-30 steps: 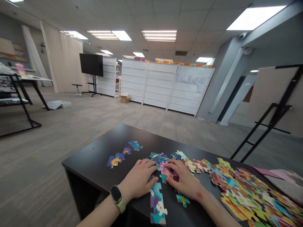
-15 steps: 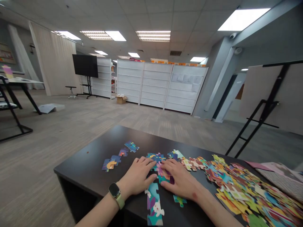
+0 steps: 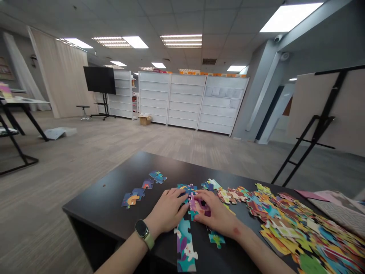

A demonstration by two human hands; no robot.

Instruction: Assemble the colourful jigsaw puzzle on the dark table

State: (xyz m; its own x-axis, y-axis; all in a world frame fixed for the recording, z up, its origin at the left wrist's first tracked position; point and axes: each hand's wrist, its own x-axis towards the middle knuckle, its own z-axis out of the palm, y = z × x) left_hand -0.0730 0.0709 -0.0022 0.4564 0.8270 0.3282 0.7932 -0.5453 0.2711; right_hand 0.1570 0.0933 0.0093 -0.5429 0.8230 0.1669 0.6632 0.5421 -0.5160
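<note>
Between my hands on the dark table lies a joined section of jigsaw puzzle with pink and purple pieces [image 3: 196, 205]. Blue puzzle pieces [image 3: 186, 188] adjoin its far end. My right hand [image 3: 218, 215] grips the pink section, with curled fingers at its far side and the thumb at its near side. My left hand [image 3: 169, 209], wearing a watch, rests flat beside the section's left edge, fingers stretched out and fingertips touching it. Toward me lies a teal strip of joined pieces [image 3: 185, 247] with a white rabbit. A loose green-and-blue piece [image 3: 216, 238] lies beneath my right wrist.
A large heap of loose puzzle pieces [image 3: 310, 232] covers the table's right side. Small joined blue-purple groups [image 3: 133, 198] lie on the left. A patterned cloth [image 3: 336, 209] is at the right edge. The dark table [image 3: 108, 213] ends at the left and far edges.
My right hand's fingers have curled more and closed around the pink section, uncovering more of it. My left hand has shifted only slightly. The camera view has moved a little.
</note>
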